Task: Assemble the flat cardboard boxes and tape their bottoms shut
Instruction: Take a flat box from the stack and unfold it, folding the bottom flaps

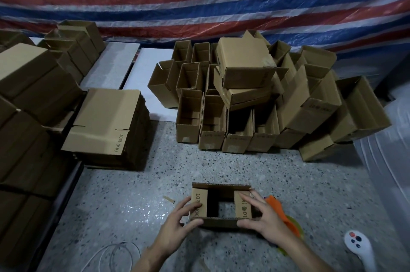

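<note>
Squarely between left hand (182, 220) and right hand (264, 216) sits the box (221, 223).

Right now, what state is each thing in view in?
Small brown cardboard box: two short flaps folded in, long flaps not folded, untaped.
Left hand: grips box's left end.
Right hand: grips box's right end.
Stack of flat cardboard blanks: unassembled.
Pile of brown boxes: assembled, open.
</note>
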A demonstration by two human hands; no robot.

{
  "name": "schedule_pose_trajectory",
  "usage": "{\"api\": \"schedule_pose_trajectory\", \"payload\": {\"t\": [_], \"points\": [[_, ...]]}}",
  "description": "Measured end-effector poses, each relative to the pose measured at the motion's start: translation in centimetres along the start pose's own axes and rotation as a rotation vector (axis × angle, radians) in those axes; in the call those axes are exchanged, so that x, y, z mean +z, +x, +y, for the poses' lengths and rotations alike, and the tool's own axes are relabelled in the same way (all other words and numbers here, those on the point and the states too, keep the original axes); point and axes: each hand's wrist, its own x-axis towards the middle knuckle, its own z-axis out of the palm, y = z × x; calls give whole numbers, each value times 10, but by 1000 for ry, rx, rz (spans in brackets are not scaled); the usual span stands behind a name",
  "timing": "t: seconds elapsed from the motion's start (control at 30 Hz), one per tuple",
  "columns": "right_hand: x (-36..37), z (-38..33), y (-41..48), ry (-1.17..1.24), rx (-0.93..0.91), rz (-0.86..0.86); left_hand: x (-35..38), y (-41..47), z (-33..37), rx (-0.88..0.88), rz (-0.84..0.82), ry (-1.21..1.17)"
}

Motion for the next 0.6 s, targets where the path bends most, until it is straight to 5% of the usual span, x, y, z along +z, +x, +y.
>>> {"api": "schedule_pose_trajectory", "payload": {"t": [0.27,0.6], "points": [[23,-4,14,-38,-1,340,28,17,18,-54,264,130],[22,-20,7,-136,-72,290,23,14,34,-11,298,305]]}}
